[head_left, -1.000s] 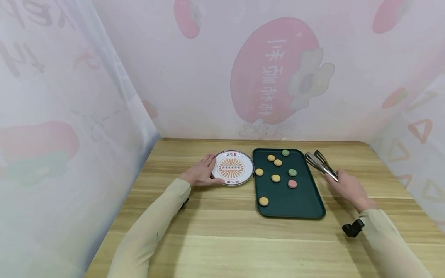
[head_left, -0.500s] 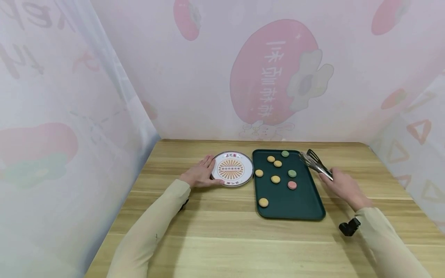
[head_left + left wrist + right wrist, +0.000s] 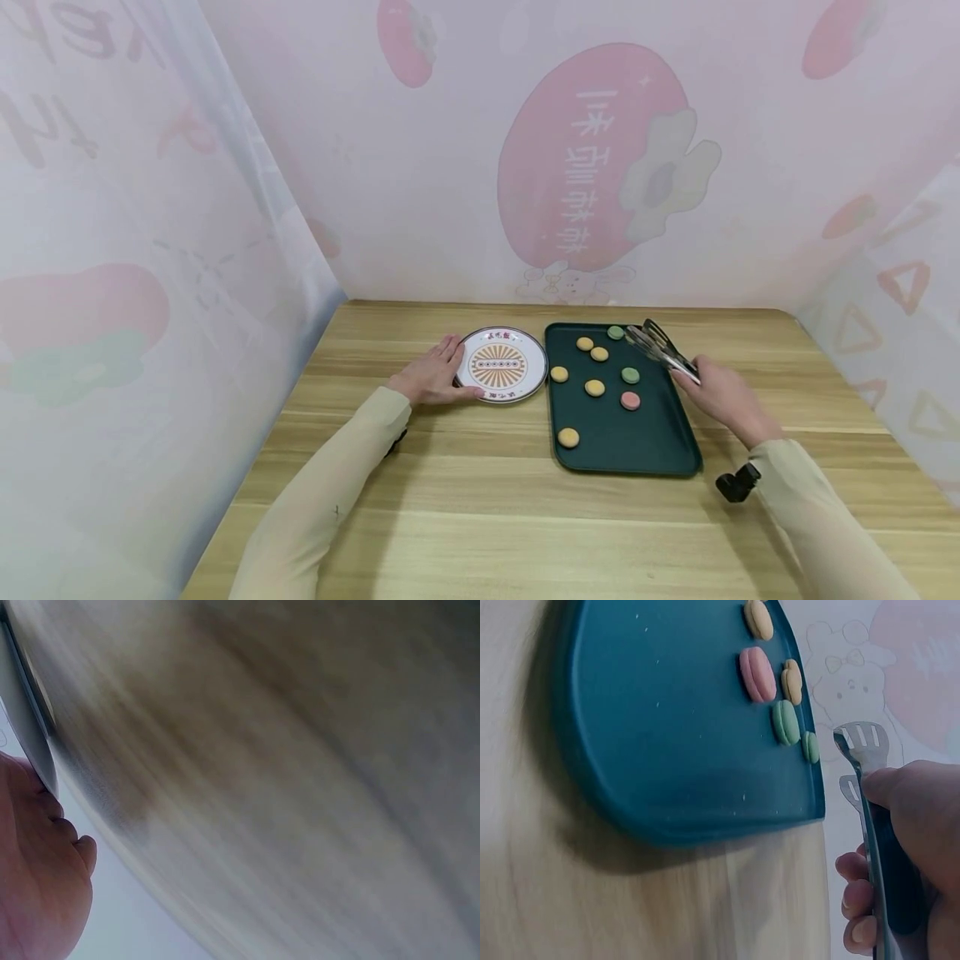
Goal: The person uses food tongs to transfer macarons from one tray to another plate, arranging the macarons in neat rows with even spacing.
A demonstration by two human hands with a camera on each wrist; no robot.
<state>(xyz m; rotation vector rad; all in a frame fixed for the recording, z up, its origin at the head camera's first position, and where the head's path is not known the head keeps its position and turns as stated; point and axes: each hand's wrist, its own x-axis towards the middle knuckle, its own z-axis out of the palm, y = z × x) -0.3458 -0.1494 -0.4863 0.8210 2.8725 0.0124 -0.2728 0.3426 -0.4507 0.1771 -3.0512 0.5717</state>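
Observation:
My left hand lies at the left rim of a white plate with an orange sunburst print, fingers and thumb spread straight along its edge. In the left wrist view that hand touches the plate's rim. My right hand grips metal tongs with slotted heads, tips apart, over the right side of a dark green tray. On the tray lie several yellow macarons, a pink macaron and two green macarons. The right wrist view shows fingers and thumb wrapped round the tongs.
The tray stands just right of the plate on a wooden table. Light printed curtains rise behind the table and along both sides. A small black camera sits on the right wrist.
My right hand has carried the tongs leftward, from beside the tray's right edge to over its upper right part. The left hand, plate and macarons have stayed put.

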